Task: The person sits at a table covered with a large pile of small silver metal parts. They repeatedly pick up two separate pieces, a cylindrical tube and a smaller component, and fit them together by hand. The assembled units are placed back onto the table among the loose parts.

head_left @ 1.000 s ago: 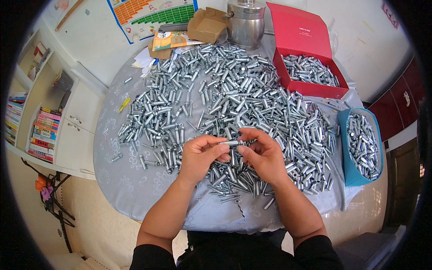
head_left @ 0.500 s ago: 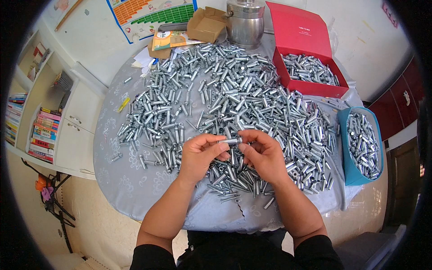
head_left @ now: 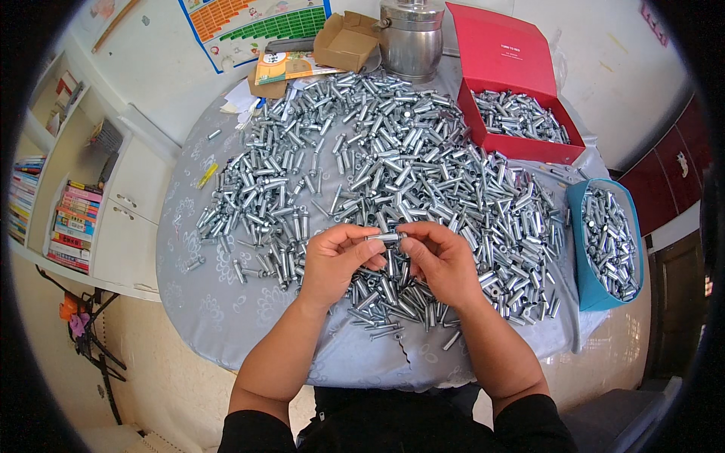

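Between my two hands, just above the near part of a big pile, a silver expansion bolt [head_left: 385,237] lies roughly level. Its left end is pinched by the thumb and fingers of my left hand [head_left: 337,260]. At its right end, the thumb and forefinger of my right hand [head_left: 444,260] close on it; the fingertips partly hide that end. Beneath and around both hands spreads the pile of metal sleeves and bolts [head_left: 411,177], heaped loosely across the table.
A grey patterned cloth covers the round table [head_left: 189,317]. On the right stand an open red box [head_left: 529,149] and a blue-green bin [head_left: 596,294], both full of metal pieces. A steel pot [head_left: 411,45], a cardboard box [head_left: 343,41] and a yellow marker [head_left: 208,175] sit farther off.
My right thumb and forefinger have shifted slightly left along the bolt, toward my left hand. The left hand and the pile look the same.
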The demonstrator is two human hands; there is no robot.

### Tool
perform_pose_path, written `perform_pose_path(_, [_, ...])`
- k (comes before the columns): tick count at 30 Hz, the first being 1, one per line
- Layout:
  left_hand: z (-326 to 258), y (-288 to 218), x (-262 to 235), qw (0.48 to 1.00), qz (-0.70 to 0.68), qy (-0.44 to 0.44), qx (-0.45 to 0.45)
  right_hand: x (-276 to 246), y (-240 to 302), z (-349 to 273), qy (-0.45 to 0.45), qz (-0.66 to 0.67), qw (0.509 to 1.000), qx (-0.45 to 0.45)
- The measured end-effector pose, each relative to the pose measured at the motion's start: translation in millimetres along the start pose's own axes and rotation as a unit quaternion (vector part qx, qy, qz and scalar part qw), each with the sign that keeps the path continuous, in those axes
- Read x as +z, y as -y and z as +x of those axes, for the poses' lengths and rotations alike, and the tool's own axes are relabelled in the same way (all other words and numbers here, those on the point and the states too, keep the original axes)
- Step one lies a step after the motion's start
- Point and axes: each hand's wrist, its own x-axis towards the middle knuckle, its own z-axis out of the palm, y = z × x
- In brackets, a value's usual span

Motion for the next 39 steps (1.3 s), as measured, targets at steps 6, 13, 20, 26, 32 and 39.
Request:
perform_pose_path(6, [0.0, -0.1, 0.2, 1.0, 0.003, 0.0, -0.003, -3.2, -2.3, 1.2, 0.011, -0.018, 0.999, 0.033])
perform_pose_path(13, [0.0, -0.2, -0.1, 1.0, -0.011, -0.008, -0.006, 4.8, 2.1, -0.9, -0.02, 0.017, 1.0, -0.006])
perform_pose_path(20, [0.2, -2.6, 0.1, 0.999, -0.002, -0.029, -0.019, -1.6, -9.5, 1.2, -0.02, 0.011, 0.999, -0.033])
perform_pose_path(26, [-1.2, -2.3, 1.2, 1.0, 0.013, -0.016, -0.012, 0.8, -10.7, 1.8, -0.013, -0.095, 0.983, -0.159])
perform_pose_path(32, [-0.3, -0.4, -2.0, 1.0, 0.008, -0.024, -0.003, 0.5, -11.0, 1.2, -0.063, -0.088, 0.986, -0.123])
perform_pose_path(39, [0.2, -1.2, -2.3, 1.0, 0.009, -0.024, 0.006, 2.0, -9.0, 1.1, -0.064, -0.063, 0.99, -0.106])
